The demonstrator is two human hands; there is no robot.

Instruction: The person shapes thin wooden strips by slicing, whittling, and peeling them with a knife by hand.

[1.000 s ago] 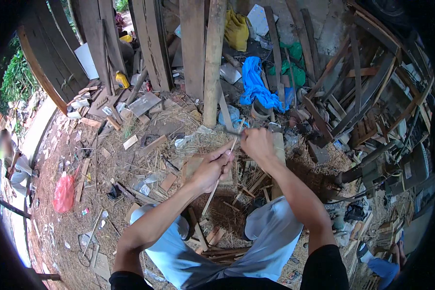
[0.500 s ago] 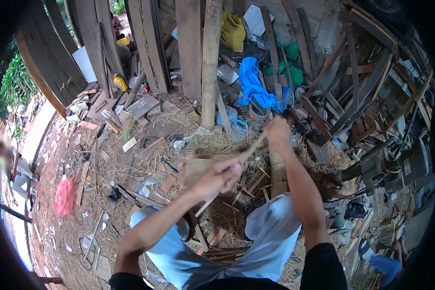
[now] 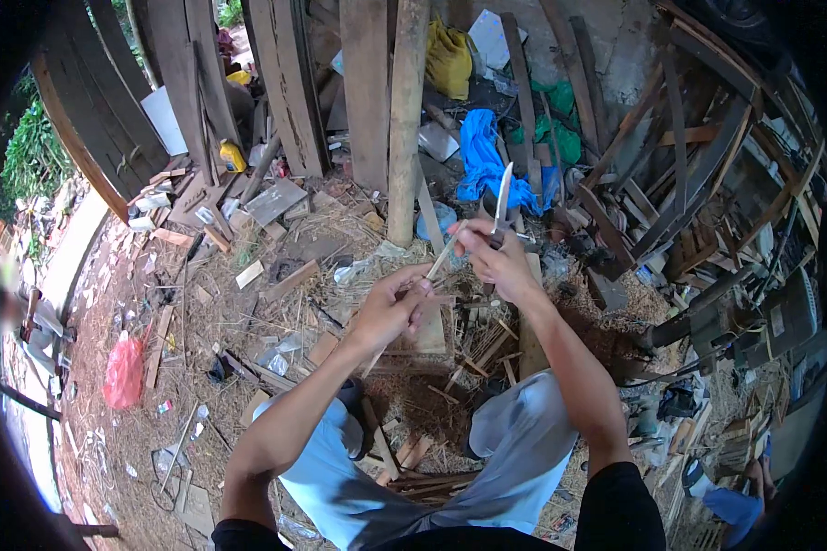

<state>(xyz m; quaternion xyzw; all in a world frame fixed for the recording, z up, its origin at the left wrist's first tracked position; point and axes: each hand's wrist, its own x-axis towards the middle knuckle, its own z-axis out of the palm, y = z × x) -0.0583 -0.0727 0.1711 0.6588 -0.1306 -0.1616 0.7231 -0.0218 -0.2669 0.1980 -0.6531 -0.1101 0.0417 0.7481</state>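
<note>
My left hand [image 3: 393, 310] is closed around a thin pale wooden stick [image 3: 445, 255], which slants up and to the right from between my knees. In my right hand [image 3: 498, 263] a knife [image 3: 504, 196] with a dark handle is gripped, its blade pointing up and away from me. The thumb and forefinger of that hand also touch the stick near its far end. Under the hands lies a flat wooden block [image 3: 426, 332], partly covered by my left hand and forearm.
Wood scraps and shavings litter the ground. A bamboo post [image 3: 406, 138] stands ahead, with a blue tarp [image 3: 480, 156] beside it. Stacked timber [image 3: 698, 165] fills the right side. A red plastic bag [image 3: 124, 372] lies left. Other people are partly visible at both edges.
My right hand has moved left and toward me, closer to my left hand, along the stick. The knife blade now shows clearly, pointing upward. My left hand has shifted slightly left and up.
</note>
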